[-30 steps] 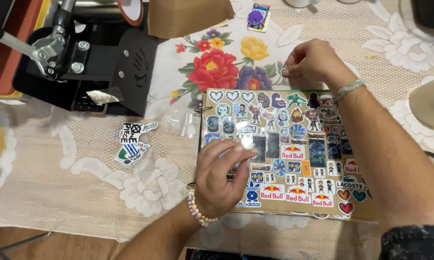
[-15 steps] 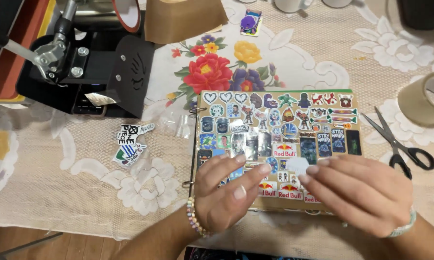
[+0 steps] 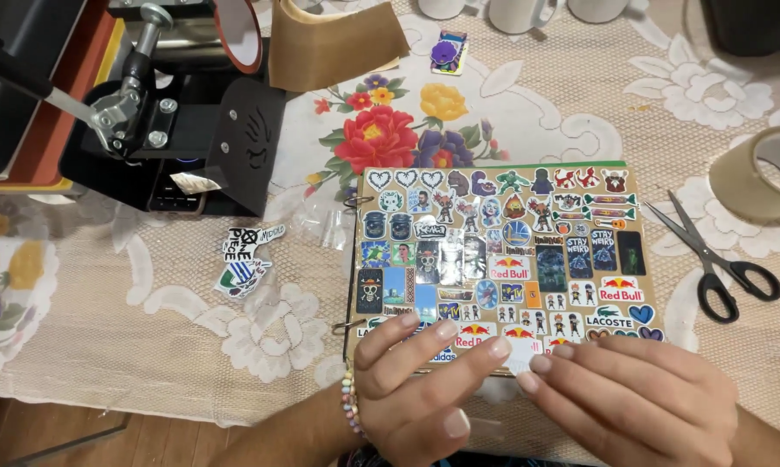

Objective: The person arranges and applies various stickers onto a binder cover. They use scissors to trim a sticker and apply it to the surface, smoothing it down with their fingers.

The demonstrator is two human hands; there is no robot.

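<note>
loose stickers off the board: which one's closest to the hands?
The black-and-white pile left of the sticker board, nearest the left hand; the purple one lies far up the table.

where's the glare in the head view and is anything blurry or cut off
Head view: glare sits on the glossy plastic over the sticker board, whitest near its lower edge by the left hand and right hand; light is soft and even, shadows faint. Focus is sharp across the scissors. The tape roll is cropped at the right edge.
</note>
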